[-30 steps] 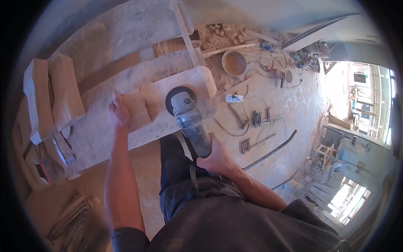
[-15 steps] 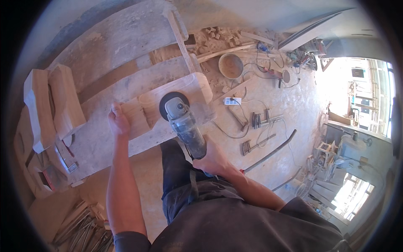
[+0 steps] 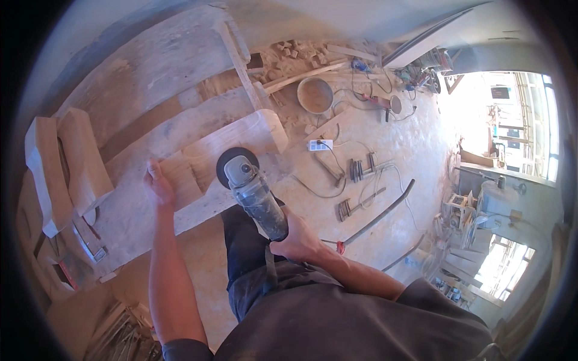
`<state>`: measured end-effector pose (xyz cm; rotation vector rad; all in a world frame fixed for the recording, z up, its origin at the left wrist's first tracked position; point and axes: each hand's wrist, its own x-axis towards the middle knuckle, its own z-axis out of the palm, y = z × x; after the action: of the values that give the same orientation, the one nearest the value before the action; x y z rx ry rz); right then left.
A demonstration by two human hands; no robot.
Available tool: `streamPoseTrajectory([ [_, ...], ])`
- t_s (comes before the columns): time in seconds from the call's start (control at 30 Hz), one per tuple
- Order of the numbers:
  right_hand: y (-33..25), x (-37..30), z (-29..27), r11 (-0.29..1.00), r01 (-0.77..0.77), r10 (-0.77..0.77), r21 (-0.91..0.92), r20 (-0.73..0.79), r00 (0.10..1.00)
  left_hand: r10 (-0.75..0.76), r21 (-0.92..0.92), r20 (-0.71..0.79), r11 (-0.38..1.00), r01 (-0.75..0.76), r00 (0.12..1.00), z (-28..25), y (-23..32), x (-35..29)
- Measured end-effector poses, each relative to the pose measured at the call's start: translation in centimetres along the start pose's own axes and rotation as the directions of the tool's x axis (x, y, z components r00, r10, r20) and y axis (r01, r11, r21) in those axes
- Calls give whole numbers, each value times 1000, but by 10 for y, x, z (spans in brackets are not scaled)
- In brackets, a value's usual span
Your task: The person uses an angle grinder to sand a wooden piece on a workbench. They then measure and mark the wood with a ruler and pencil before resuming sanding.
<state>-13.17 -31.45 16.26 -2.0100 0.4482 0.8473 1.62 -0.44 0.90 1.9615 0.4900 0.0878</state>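
Your right hand (image 3: 295,236) was closed round the rear body of an angle grinder (image 3: 259,198), whose dark round disc (image 3: 223,169) lay over the near edge of a pale wooden workpiece (image 3: 238,135). Your left hand (image 3: 159,188) was set against the workpiece's left end, its fingers bent; whether they gripped the wood or only pressed on it, I could not tell. The workpiece lay slantwise on a dusty workbench (image 3: 129,231), in front of you and to your left.

The step in hand looked like sanding or smoothing that wood. The next move, I judge, called for a level disc, a steady left hand and even passes, with care near the edge.

Further left on the bench stood two shaped wooden blocks (image 3: 84,162). Out on the floor to the right lay a white power strip (image 3: 320,145), a group of clamps (image 3: 361,168) and, farther off, a round bowl (image 3: 303,105) and a second grinder with a red body (image 3: 378,100).

The disc's underside was hidden, so neither its contact nor its spin could be judged. Your right fingertips were out of sight beneath the grinder, and glare washed out the far doorway (image 3: 475,114).
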Motion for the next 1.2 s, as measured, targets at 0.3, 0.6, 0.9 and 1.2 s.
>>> streamPoseTrajectory([
  [0.3, -11, -19, -33, 967, -67, 97, 246, -113, 989, 163, 57, -276, 987, -153, 947, -8, 46, -104],
  [0.6, 27, -29, -70, 760, 163, 15, 629, -269, 963, 434, 486, 243, 719, -496, 868, -42, 66, -102],
  [0.9, 55, -38, -94, 588, 177, 77, 789, -272, 959, 186, 448, 778, 506, -737, 600, -8, 126, 11],
  [1.2, 88, -61, -92, 586, 131, 189, 800, -292, 938, 53, 640, 720, 336, -691, 692, 81, 176, 11],
])
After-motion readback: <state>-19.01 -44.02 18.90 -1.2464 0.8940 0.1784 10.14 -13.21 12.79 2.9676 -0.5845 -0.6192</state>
